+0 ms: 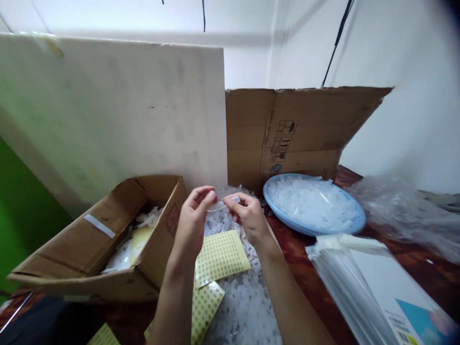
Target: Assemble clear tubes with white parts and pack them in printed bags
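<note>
Clear plastic strip (216,206) is what you handle; nearest you spreads a pile of loose pieces (244,306) with a dotted yellow sheet (223,258) lying on it. Farther out, above the pile, your right hand (248,214) pinches one end of the strip; whether your left hand (195,215) grips the other end or merely touches it, I cannot tell. A slack pinch could drop it among lookalikes, and a low hand could drag the sheet. Beyond stands a blue basin (295,221), then brown cardboard (247,129)

1 head-worn view, facing forward and down, 2 hands (192,213) close, wall (406,96) beyond
</note>
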A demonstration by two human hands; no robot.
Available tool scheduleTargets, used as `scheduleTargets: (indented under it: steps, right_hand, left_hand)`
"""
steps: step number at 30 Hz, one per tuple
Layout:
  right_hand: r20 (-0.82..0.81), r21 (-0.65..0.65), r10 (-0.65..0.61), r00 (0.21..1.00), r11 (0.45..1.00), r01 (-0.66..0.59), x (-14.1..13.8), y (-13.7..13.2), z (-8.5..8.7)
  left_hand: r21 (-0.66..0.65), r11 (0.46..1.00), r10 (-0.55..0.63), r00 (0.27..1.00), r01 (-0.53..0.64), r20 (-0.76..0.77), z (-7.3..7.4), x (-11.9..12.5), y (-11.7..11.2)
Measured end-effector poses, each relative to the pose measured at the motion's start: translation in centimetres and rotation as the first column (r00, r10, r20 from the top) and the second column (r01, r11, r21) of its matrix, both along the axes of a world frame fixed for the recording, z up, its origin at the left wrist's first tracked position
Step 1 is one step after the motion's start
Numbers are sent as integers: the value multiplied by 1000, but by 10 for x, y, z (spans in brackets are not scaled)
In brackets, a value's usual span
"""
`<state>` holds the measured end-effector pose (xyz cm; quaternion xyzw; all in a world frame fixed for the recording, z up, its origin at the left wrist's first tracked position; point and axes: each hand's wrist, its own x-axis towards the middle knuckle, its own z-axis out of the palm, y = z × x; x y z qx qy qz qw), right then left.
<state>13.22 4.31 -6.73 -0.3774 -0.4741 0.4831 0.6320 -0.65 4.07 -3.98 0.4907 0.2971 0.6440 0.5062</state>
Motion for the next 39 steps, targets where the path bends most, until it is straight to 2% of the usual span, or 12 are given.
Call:
scheduleTargets:
  steps: [2, 3, 4, 6, 8, 10, 13, 20, 26, 31, 35, 39]
  right_hand:
    - [-29, 33, -145, 989, 989, 146, 7, 3, -1]
    - [-34, 56, -204, 978, 977, 205, 12, 5, -2]
    - [-29, 79, -252, 967, 964, 253, 17, 6, -3]
    - [4, 115, -316, 949, 943, 313, 26, 8, -4]
    - [20, 123, -330, 944, 938, 325, 33, 9, -6]
    - [-4, 105, -299, 954, 949, 298, 38, 10, -8]
    - [2, 83, -252, 968, 964, 251, 43, 12, -13]
    - [369, 43, -197, 908, 980, 195, 52, 17, -28]
    - [566, 21, -157, 809, 984, 176, 55, 14, -31]
    - [502, -119, 76, 861, 993, -19, 54, 5, -19]
    - [385, -71, 146, 911, 989, -128, 53, -4, -3]
    - [236, -38, 235, 943, 972, -232, 53, -14, 9]
  left_hand:
    - [-26, 1000, -6, 949, -2, -316, -14, -1, 6]
    - [-21, 1000, -14, 875, 5, -484, -22, -1, 7]
    - [-17, 1000, -26, 752, 19, -658, -29, -1, 8]
    - [-41, 998, -55, 404, 43, -913, -45, 0, 8]
    - [-91, 996, -93, 117, 26, -989, -58, 4, 6]
    - [-114, 993, -114, 20, -27, -993, -67, 9, 4]
    - [-103, 993, -104, -7, -61, -995, -74, 14, 5]
    - [-92, 995, -90, 28, -46, -996, -84, 5, 13]
    - [4, 1000, 3, 197, 6, -980, -72, -2, 16]
    - [122, 992, 116, 456, -16, -882, -41, -2, 11]
    - [234, 972, 194, 617, -16, -763, -20, -2, 4]
    - [228, 974, 145, 780, -3, -609, -7, 0, -5]
